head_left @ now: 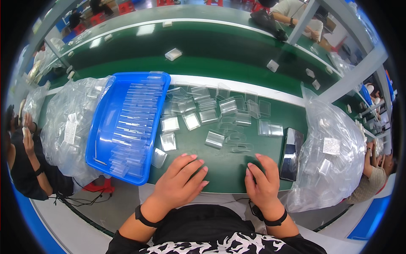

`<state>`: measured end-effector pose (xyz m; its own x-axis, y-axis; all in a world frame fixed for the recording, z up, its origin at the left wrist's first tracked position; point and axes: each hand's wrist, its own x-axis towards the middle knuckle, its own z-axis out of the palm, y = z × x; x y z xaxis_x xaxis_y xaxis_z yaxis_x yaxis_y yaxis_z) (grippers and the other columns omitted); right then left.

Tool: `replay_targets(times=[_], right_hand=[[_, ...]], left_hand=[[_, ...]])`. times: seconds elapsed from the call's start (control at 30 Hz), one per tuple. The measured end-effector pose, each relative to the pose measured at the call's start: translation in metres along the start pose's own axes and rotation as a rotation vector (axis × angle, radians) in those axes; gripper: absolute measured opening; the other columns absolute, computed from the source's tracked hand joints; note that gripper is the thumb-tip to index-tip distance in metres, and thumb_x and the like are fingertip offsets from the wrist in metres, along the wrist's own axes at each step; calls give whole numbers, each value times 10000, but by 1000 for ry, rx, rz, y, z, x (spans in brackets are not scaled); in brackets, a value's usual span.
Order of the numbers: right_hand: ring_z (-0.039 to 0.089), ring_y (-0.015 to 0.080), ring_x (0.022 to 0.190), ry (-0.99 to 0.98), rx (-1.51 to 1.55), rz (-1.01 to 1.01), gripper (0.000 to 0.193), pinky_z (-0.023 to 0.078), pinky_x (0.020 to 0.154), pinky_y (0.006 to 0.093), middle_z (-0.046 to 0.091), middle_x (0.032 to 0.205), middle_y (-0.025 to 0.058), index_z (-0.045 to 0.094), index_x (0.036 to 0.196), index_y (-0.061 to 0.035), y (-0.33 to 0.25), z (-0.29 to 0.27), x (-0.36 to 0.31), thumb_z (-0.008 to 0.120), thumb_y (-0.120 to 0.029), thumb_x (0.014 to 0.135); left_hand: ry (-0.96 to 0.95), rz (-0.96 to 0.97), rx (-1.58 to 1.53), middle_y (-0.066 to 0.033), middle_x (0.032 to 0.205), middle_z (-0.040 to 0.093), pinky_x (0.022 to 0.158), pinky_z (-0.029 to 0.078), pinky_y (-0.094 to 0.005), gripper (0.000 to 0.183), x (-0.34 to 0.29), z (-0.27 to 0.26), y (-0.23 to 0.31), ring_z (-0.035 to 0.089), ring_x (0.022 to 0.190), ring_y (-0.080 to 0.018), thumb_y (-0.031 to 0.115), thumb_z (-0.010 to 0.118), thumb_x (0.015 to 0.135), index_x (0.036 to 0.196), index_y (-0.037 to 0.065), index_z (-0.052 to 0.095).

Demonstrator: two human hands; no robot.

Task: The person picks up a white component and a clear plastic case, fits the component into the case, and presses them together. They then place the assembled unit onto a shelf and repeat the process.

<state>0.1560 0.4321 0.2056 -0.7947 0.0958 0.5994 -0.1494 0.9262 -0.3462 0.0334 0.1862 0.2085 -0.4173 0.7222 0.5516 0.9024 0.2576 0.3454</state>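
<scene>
My left hand (179,181) rests at the front edge of the green worktop, palm down, fingers stretched and holding nothing. A clear plastic sleeve (159,158) lies just beyond it, beside the tray. To its right, my right hand (263,181) also lies on the edge, its fingers extended and nothing in them. Many small clear plastic sleeves are scattered over the worktop beyond both hands; one sleeve (215,139) lies between and ahead of them. A blue tray (101,127) on the left carries an overlapping row of similar clear pieces (136,116).
A black phone (291,154) lies right of my right hand. Large clear plastic bags stand at the left (63,131) and right (327,165). Past a white rail, a green conveyor belt (220,46) carries several small white pieces. Other people sit at both sides and across the belt.
</scene>
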Motion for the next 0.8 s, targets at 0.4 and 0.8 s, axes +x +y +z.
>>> replay_targets(times=[0.4, 0.8], right_hand=[[639, 394, 1090, -2, -23, 4, 240, 536, 923, 454, 639, 1243, 201, 711, 1033, 7, -2, 3, -1, 756, 12, 797], [643, 382, 1077, 1, -26, 24, 219, 538, 914, 449, 649, 1222, 196, 715, 997, 8, -1, 4, -4, 761, 20, 782]], left_hand=[[22, 27, -29, -129, 1203, 657, 1033, 521, -513, 369, -3, -3, -2, 621, 1159, -362, 110, 824, 754, 1100, 39, 718], [222, 47, 170, -62, 1095, 628, 875, 486, -485, 257, -1, -107, 44, 571, 975, -283, 275, 698, 915, 1141, 157, 662]])
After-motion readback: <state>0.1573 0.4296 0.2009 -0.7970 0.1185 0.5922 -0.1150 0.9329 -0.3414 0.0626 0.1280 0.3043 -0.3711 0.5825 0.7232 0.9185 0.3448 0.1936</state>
